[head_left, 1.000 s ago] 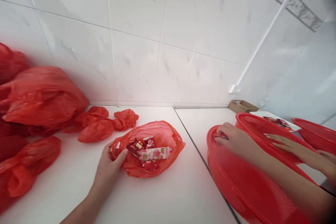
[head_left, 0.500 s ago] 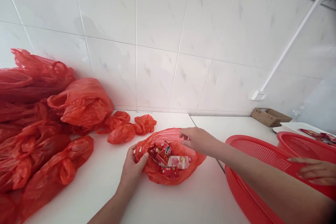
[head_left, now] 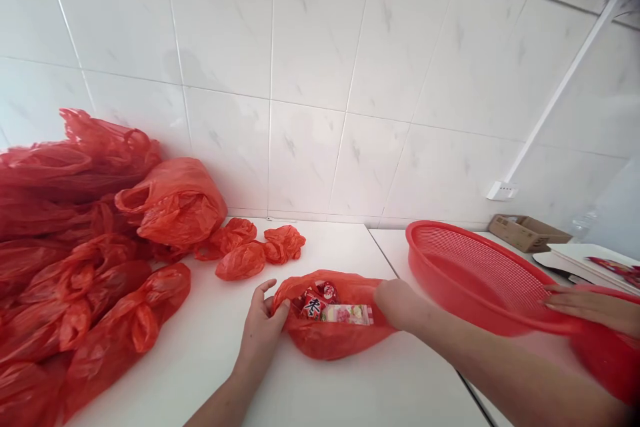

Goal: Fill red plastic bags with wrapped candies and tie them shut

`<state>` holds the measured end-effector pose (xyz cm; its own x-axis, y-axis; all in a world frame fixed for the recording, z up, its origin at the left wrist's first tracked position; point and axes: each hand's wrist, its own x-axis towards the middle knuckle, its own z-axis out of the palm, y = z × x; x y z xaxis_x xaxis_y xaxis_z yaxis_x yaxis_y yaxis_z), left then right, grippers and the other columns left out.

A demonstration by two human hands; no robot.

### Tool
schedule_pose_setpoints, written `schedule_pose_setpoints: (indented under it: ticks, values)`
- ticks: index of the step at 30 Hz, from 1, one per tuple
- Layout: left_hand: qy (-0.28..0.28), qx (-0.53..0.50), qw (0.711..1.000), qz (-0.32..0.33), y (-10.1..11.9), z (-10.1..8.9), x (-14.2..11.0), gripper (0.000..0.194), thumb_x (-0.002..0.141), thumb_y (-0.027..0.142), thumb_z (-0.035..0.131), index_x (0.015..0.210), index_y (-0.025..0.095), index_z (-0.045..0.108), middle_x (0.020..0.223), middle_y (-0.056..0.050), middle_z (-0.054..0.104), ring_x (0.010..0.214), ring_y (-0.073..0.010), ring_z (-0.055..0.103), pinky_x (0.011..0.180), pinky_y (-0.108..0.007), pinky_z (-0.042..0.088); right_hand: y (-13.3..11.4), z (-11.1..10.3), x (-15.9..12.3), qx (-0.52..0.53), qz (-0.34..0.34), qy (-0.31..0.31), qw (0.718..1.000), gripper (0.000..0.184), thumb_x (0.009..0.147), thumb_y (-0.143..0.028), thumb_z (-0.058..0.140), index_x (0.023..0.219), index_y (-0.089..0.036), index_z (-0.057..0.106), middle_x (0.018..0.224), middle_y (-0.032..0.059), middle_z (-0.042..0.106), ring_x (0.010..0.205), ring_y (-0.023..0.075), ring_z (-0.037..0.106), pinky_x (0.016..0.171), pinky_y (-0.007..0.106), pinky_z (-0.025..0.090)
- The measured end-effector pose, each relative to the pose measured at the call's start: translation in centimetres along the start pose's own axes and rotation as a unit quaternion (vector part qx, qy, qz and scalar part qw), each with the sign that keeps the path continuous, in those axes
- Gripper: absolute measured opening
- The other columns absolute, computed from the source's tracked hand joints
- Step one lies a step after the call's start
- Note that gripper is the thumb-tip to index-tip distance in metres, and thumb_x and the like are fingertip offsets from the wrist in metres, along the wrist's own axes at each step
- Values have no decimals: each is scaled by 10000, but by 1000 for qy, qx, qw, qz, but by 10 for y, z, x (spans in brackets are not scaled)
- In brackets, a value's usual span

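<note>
Red bag (head_left: 333,343), mouth open, on worktop (head_left: 350,397) before you.
Your left hand (head_left: 263,323) pinches its left rim; right hand (head_left: 403,305) at right rim, fingers hidden, can't tell grip. Wrapped snacks (head_left: 347,314) inside; red basket (head_left: 465,263) right, heaped red bags (head_left: 100,267) left.

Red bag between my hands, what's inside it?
Inside the red bag I can see a pink-and-white packet beside red packets. The bag's near side hides anything lower down, and your right hand covers its right end.
</note>
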<state>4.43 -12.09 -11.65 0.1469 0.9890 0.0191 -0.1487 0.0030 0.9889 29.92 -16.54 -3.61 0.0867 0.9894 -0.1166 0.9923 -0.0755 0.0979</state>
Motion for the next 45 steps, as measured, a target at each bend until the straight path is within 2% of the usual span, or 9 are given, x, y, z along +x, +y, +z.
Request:
schedule_pose_setpoints:
  ticks: [8, 13, 16, 21, 24, 27, 36, 39, 45]
  values:
    - [22, -63, 998, -15, 26, 5, 8, 492, 731, 428, 661, 1126, 188, 493, 935, -83, 666, 763, -207, 657, 690, -344, 524, 11, -28, -14, 69, -30, 100, 992, 316, 757, 18, 388, 920, -161, 592, 914, 85, 587, 730, 156, 601, 593, 240, 415]
    - [-1, -49, 996, 75, 92, 29, 31, 284, 721, 385, 654, 877, 155, 594, 809, -32, 623, 692, -143, 593, 633, -265, 484, 31, -49, -16, 312, 53, 295, 901, 261, 860, -171, 336, 868, -193, 596, 954, 72, 575, 829, 179, 577, 733, 302, 454]
    - [-58, -36, 990, 127, 132, 46, 37, 275, 739, 420, 640, 818, 159, 600, 754, -15, 599, 643, -125, 552, 586, -236, 445, 43, -52, -14, 517, 102, 399, 750, 169, 850, -265, 405, 892, -219, 562, 990, 60, 614, 963, 216, 571, 843, 365, 453]
    - [-51, 101, 977, 183, 170, 55, 31, 293, 777, 452, 591, 703, 170, 562, 623, 30, 510, 554, -101, 463, 514, -212, 370, 45, -48, -8, 870, 20, 307, 385, 139, 748, -221, 613, 803, -231, 486, 872, 10, 648, 869, 166, 626, 800, 331, 516]
    - [-20, 145, 969, 197, 181, 52, 22, 285, 794, 433, 571, 683, 172, 535, 607, 42, 489, 560, -95, 449, 532, -209, 377, 36, -48, -1, 916, 6, 285, 281, 168, 725, -157, 655, 790, -222, 514, 591, -76, 495, 518, 56, 491, 599, 203, 495]
    - [-54, 151, 971, 176, 189, 51, 14, 239, 803, 405, 560, 726, 183, 522, 654, 31, 538, 590, -109, 493, 553, -223, 405, 22, -51, 1, 909, -28, 274, 312, 135, 787, -250, 636, 907, -218, 585, 520, -91, 392, 394, 25, 274, 390, 142, 299]
    - [-161, 375, 863, 297, 196, 73, -16, 107, 805, 252, 543, 739, 226, 623, 865, 10, 571, 740, -126, 539, 615, -243, 417, -27, -82, -41, 736, -202, 69, 643, 560, 833, -399, 593, 1345, -261, 411, 517, -79, 399, 474, 77, 375, 453, 193, 285]
    - [-202, 320, 891, 249, 191, 90, -21, 89, 801, 250, 548, 732, 218, 594, 749, 21, 556, 642, -114, 533, 524, -224, 407, -33, -84, -45, 680, -260, 19, 685, 206, 817, -370, 615, 919, -196, 576, 547, -61, 412, 509, 76, 391, 485, 208, 295]
    - [-100, 200, 915, 335, 162, 93, -15, 254, 792, 204, 596, 1035, 265, 555, 964, 0, 576, 860, -134, 547, 756, -274, 474, -32, -74, -29, 712, -134, 56, 687, 446, 865, -483, 489, 578, -190, 313, 504, -64, 280, 460, 59, 241, 449, 220, 211]
